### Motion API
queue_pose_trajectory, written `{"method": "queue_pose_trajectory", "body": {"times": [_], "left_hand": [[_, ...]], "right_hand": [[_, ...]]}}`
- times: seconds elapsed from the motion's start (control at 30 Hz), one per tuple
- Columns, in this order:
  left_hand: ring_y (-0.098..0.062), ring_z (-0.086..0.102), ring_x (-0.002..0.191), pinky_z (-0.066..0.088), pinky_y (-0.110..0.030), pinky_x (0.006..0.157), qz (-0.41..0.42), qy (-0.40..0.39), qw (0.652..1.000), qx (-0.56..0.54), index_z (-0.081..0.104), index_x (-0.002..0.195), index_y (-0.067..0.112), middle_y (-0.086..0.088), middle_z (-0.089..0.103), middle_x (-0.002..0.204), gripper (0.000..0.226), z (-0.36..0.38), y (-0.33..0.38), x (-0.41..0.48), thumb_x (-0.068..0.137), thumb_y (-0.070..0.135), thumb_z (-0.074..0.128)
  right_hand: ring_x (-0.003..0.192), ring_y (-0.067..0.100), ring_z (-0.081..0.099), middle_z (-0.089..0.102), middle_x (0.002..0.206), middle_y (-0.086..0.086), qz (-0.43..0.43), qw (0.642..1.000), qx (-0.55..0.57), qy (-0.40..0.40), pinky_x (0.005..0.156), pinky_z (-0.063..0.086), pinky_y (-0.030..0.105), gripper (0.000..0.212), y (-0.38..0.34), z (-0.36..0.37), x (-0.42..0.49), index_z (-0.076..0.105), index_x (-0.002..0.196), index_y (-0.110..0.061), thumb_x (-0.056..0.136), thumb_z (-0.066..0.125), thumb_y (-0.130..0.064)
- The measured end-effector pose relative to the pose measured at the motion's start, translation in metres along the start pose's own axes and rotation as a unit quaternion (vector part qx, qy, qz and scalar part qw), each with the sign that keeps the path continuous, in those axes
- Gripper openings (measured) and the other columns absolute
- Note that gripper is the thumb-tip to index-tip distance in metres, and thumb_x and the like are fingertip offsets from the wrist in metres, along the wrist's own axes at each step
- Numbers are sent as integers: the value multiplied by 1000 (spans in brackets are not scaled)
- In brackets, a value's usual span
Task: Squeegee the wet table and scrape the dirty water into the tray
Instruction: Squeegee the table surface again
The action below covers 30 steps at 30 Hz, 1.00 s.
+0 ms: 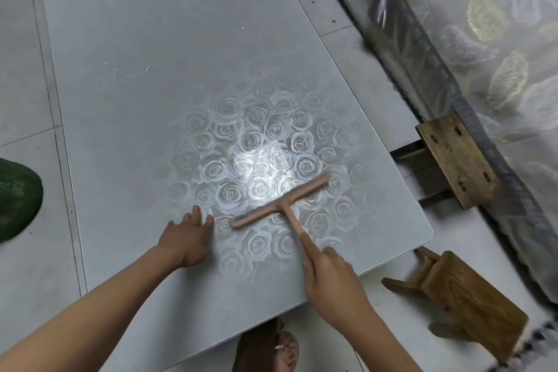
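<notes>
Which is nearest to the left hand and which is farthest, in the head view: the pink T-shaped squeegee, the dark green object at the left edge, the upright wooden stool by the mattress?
1. Pink T-shaped squeegee: just right of the left hand, on the table.
2. Dark green object: far left, on the floor.
3. Upright wooden stool: far right, beside the mattress.

1. The table (157, 39) is a long grey slab with a rounded near-right corner, its top printed with a cluster of roses that glints with a wet sheen.
2. A pink squeegee (279, 204) lies blade-down on the rose patch, its handle pointing toward the near edge.
3. The left hand (185, 238) rests flat on the table just beside the blade's left end.
4. Small white specks dot the far grey part.
</notes>
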<state>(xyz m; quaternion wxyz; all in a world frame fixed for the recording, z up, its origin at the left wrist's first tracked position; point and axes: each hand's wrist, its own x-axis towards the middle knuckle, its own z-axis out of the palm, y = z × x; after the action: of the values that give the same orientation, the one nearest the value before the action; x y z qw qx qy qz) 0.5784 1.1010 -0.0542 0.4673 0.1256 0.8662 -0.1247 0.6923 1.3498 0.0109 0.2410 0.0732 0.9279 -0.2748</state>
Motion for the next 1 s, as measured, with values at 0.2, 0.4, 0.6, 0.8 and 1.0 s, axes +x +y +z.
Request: {"method": "queue_pose_trajectory", "body": {"times": [0.2,0.4,0.6,0.8,1.0], "left_hand": [[-29,3,148,15,-50,117,0,-22,1000,-2,0,153,19,-15,-12,159,70,-7,1,-4,93,25,35],[-30,3,148,15,-51,117,4,-32,999,-5,-2,153,19,-16,-14,159,70,-11,0,-5,93,26,35],[-30,2,148,16,-51,116,6,-28,1000,-9,-2,153,20,-15,-15,159,69,-8,-1,-7,93,23,33],[-26,2,148,17,-48,116,17,-21,999,-34,-2,153,26,-9,-15,160,68,-7,-7,-8,93,20,32],[-21,3,149,15,-44,117,40,-4,998,-46,-2,153,30,-5,-13,160,71,-3,-18,-6,92,21,35]], "right_hand": [[85,22,54,36,87,-5,-1,1000,5,6,74,43,29,62,14,-22,-54,-1,147,-47,100,36,-32],[31,19,40,30,65,-4,57,995,-80,-4,31,35,16,77,28,-8,-123,69,115,-12,43,96,-22],[93,22,55,34,96,-5,63,998,-5,-16,69,35,27,60,21,22,-84,-6,150,-36,101,30,-32],[76,18,46,32,82,-7,74,997,23,9,75,44,28,57,41,12,-99,4,140,-58,98,35,-38],[86,25,54,34,88,-6,33,999,18,15,70,38,30,66,8,27,-52,-10,145,-47,100,33,-29]]}}
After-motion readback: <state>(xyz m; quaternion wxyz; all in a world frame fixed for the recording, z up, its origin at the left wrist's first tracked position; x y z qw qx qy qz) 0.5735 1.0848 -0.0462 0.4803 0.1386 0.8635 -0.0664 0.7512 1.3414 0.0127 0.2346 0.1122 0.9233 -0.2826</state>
